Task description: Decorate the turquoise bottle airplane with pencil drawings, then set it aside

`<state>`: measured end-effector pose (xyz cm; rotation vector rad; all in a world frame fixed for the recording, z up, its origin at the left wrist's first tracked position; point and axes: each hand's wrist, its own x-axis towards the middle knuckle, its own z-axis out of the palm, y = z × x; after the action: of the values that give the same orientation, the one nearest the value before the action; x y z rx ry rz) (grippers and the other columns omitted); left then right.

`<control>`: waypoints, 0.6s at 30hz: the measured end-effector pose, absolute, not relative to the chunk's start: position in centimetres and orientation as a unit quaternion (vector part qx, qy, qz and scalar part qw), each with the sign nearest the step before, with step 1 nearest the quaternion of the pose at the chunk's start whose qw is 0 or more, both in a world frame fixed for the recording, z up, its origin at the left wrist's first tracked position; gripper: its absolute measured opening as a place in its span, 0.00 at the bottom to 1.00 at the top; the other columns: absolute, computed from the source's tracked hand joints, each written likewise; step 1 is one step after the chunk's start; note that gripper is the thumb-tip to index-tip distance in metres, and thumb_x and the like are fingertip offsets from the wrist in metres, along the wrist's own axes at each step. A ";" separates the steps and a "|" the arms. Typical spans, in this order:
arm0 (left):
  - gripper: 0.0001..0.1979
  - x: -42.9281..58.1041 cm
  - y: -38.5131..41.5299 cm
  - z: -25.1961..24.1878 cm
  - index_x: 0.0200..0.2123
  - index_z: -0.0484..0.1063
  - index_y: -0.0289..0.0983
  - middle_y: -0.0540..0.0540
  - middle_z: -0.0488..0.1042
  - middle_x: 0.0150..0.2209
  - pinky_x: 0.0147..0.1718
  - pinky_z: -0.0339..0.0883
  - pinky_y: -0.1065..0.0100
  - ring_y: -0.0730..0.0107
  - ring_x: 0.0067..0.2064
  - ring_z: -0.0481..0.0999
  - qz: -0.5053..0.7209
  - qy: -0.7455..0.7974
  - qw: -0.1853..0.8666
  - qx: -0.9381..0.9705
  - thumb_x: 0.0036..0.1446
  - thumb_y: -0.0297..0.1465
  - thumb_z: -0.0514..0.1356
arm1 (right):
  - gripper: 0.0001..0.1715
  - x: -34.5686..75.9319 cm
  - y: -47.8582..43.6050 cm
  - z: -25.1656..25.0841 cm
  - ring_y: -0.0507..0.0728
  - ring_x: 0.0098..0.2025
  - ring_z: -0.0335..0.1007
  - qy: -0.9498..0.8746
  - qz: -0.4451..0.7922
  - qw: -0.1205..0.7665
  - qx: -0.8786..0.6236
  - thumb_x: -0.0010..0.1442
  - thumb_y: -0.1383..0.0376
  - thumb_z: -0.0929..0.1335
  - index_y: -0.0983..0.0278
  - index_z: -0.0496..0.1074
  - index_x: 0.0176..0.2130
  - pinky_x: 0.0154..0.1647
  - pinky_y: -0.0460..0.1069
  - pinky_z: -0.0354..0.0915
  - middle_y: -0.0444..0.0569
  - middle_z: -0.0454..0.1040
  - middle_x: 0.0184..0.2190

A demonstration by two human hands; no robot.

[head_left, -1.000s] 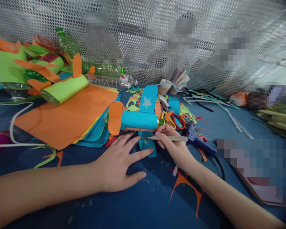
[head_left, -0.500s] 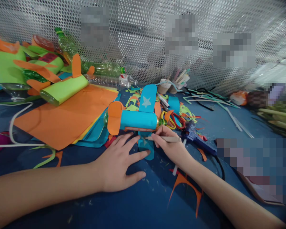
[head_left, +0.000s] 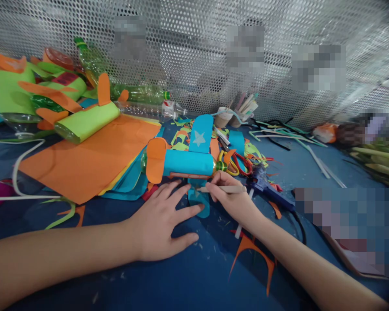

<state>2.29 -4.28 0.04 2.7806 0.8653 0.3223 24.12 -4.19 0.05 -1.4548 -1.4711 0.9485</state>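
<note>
A bottle plane (head_left: 188,162) wrapped in blue paper, with an orange tail and a blue wing bearing a pale star, lies on the blue table (head_left: 188,276). My left hand (head_left: 164,224) rests flat with fingers spread, fingertips on the plane's near blue wing (head_left: 199,201). My right hand (head_left: 230,196) pinches a flat wooden stick (head_left: 227,188), its tip pressed on that near wing just below the fuselage.
Orange paper sheets (head_left: 87,155) and a green bottle plane (head_left: 84,121) lie at the left. Paper scraps, scissors (head_left: 238,164) and a blue glue gun (head_left: 269,190) sit right of the plane. Cups of sticks (head_left: 236,114) stand by the perforated metal wall. A white cable (head_left: 19,172) loops at left.
My right hand and the stick have shifted slightly left toward the wing. The left hand has stayed in place.
</note>
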 end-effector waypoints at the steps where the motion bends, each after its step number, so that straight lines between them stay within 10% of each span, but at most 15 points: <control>1: 0.27 2.3 -4.3 0.0 0.60 0.61 0.53 0.41 0.53 0.64 0.56 0.53 0.37 0.37 0.63 0.52 0.109 0.293 0.106 0.944 0.58 0.50 0.53 | 0.12 24.1 -4.2 0.0 0.50 0.20 0.58 -0.586 0.377 0.420 -0.581 0.58 0.60 0.67 0.60 0.60 0.27 0.24 0.47 0.54 0.37 0.63 0.16; 18: 0.27 2.3 -4.2 0.1 0.60 0.61 0.52 0.42 0.53 0.64 0.56 0.53 0.37 0.37 0.63 0.52 0.115 0.293 0.111 0.942 0.58 0.50 0.53 | 0.13 24.1 -4.2 0.1 0.50 0.20 0.58 -0.581 0.360 0.414 -0.601 0.58 0.60 0.67 0.60 0.60 0.27 0.23 0.47 0.55 0.37 0.63 0.16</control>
<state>2.31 -4.25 0.06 2.7680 0.8617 0.3380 24.05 -4.23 0.07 -1.5100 -1.4608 0.9044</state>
